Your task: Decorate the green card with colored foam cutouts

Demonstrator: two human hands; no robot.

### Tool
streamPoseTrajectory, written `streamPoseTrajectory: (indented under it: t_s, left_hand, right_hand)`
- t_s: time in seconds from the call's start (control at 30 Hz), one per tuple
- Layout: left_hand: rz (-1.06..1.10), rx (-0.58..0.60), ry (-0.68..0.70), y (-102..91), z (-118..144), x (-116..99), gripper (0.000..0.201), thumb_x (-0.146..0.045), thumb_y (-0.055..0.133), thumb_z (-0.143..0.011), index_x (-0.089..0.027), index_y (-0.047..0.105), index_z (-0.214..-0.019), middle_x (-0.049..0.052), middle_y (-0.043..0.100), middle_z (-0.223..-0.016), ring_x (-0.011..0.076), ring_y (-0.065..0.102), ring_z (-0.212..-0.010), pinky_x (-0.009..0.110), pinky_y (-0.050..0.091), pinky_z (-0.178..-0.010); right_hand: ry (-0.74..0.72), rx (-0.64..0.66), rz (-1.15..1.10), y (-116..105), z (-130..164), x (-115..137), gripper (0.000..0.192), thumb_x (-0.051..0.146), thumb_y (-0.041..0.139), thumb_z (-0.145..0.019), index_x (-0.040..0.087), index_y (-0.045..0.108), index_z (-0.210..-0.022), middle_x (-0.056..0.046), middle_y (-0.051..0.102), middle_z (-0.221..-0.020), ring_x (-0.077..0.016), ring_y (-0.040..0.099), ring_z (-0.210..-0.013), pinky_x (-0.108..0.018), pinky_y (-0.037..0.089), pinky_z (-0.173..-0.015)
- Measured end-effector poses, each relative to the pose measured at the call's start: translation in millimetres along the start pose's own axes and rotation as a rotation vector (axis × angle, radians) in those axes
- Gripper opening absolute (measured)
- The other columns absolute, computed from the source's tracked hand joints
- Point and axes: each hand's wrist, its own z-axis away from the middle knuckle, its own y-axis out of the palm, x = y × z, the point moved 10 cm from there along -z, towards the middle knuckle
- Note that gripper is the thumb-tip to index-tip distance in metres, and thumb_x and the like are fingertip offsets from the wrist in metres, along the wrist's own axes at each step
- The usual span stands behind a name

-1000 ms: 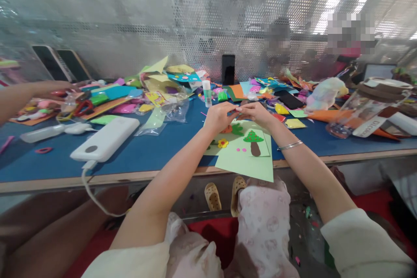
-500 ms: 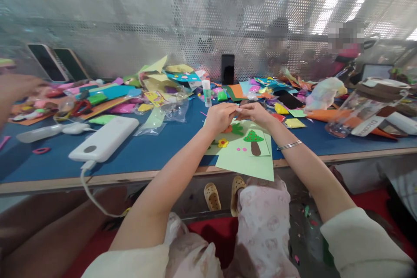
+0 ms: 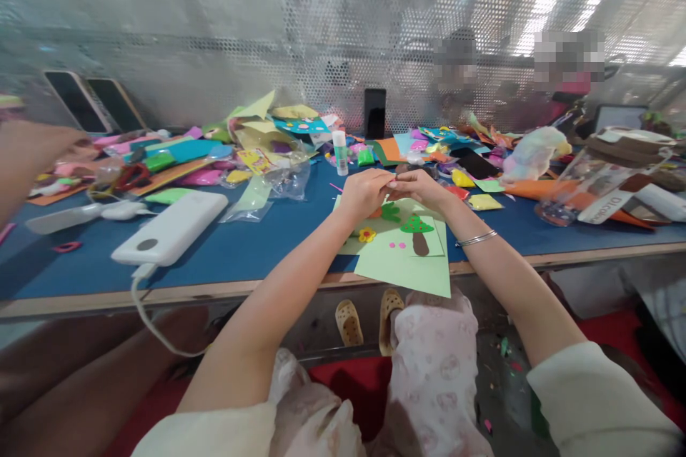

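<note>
My left hand (image 3: 366, 193) and my right hand (image 3: 418, 188) meet fingertip to fingertip above a light green paper sheet (image 3: 399, 275). Both are closed in a pinch; whatever lies between the fingers is too small and hidden to name. On the sheet are a green-topped tree with red dots and a brown trunk (image 3: 421, 243), a yellow flower (image 3: 367, 235) and two pink dots (image 3: 397, 245). Partly covered by my left hand is a green and orange shape (image 3: 390, 212). A glue stick (image 3: 339, 153) stands upright just beyond my left hand.
A white power bank (image 3: 171, 228) with a cable lies left. Coloured papers and clay packets crowd the back of the blue table (image 3: 300, 246). A phone (image 3: 374, 114) leans on the perforated wall. At right stands a clear bottle (image 3: 573, 178). Another person's hand (image 3: 46, 146) reaches in from the left.
My hands stay together over the sheet, with a slight shift of the fingers. The other person's hand at the left has moved a little.
</note>
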Motion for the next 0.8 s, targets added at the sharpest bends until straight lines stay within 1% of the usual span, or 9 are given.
streamPoseTrajectory:
  t_s: [0.1,0.2,0.37,0.43,0.5,0.6,0.67,0.8]
  left_hand:
    - [-0.017,-0.002,0.022,-0.5,-0.4,-2.6,0.024,-0.028,0.046,-0.090,-0.017,0.067,-0.094,0.005,0.070,-0.095,0.0149,0.065,-0.086,0.024,0.049,-0.075]
    - [-0.021,-0.017,0.026,-3.6,-1.6,-3.6,0.022,-0.028,0.049,-0.088,-0.017,0.068,-0.093,0.004,0.071,-0.093,0.0149,0.066,-0.085,0.024,0.050,-0.073]
    - [-0.011,-0.055,0.017,-10.4,-3.6,-4.8,0.025,-0.029,0.052,-0.087,-0.016,0.065,-0.105,0.005,0.070,-0.099,0.0152,0.066,-0.088,0.023,0.050,-0.073]
    - [-0.006,-0.059,0.004,-11.1,-3.9,-3.7,0.024,-0.030,0.052,-0.088,-0.017,0.066,-0.102,0.005,0.071,-0.097,0.0147,0.066,-0.087,0.023,0.050,-0.072]
    - [-0.008,-0.064,0.000,-11.4,-3.8,-2.8,0.022,-0.031,0.052,-0.088,-0.018,0.067,-0.095,0.004,0.071,-0.093,0.0142,0.066,-0.083,0.022,0.049,-0.070]
    - [-0.032,-0.064,0.020,-11.3,-3.1,-3.7,0.021,-0.031,0.051,-0.088,-0.018,0.068,-0.089,0.003,0.071,-0.088,0.0139,0.066,-0.080,0.022,0.047,-0.068]
    - [-0.052,-0.053,0.032,-10.5,-2.7,-4.2,0.021,-0.031,0.051,-0.089,-0.018,0.067,-0.088,0.002,0.071,-0.087,0.0138,0.066,-0.078,0.023,0.047,-0.067]
    - [-0.085,-0.036,0.026,-9.4,-2.9,-3.0,0.022,-0.031,0.049,-0.089,-0.018,0.067,-0.088,0.002,0.071,-0.085,0.0142,0.065,-0.078,0.023,0.046,-0.066]
  right_hand:
    - [-0.021,0.017,-0.011,2.3,0.8,3.1,0.034,0.039,0.074,-0.067,0.013,0.074,-0.089,-0.007,0.071,-0.081,-0.0167,0.066,-0.076,-0.035,0.051,-0.082]
    - [-0.021,0.005,-0.003,0.1,-0.4,0.8,0.032,0.039,0.074,-0.068,0.015,0.074,-0.088,-0.007,0.071,-0.082,-0.0173,0.067,-0.078,-0.035,0.051,-0.082]
    - [-0.020,-0.036,-0.057,-6.6,-2.7,-3.6,0.027,0.039,0.072,-0.070,0.016,0.074,-0.083,-0.007,0.072,-0.082,-0.0182,0.068,-0.077,-0.036,0.052,-0.082]
    - [-0.017,-0.037,-0.084,-6.6,-2.4,-3.2,0.026,0.038,0.073,-0.070,0.016,0.074,-0.083,-0.007,0.072,-0.081,-0.0180,0.068,-0.075,-0.036,0.052,-0.081]
    - [-0.004,-0.025,-0.091,-4.6,-1.4,-2.7,0.026,0.037,0.073,-0.070,0.016,0.074,-0.084,-0.007,0.072,-0.080,-0.0180,0.068,-0.074,-0.036,0.052,-0.080]
    - [0.001,-0.009,-0.070,-1.8,-0.3,-1.2,0.027,0.037,0.073,-0.070,0.015,0.074,-0.085,-0.007,0.072,-0.080,-0.0177,0.068,-0.074,-0.035,0.052,-0.080]
    - [-0.009,-0.029,-0.055,-4.0,-0.8,-0.9,0.027,0.037,0.073,-0.069,0.015,0.074,-0.085,-0.007,0.071,-0.080,-0.0166,0.067,-0.073,-0.033,0.052,-0.079]
    - [-0.037,-0.109,-0.038,-15.4,-3.7,-3.4,0.026,0.035,0.076,-0.066,0.016,0.074,-0.083,-0.006,0.071,-0.077,-0.0157,0.066,-0.070,-0.033,0.052,-0.077]
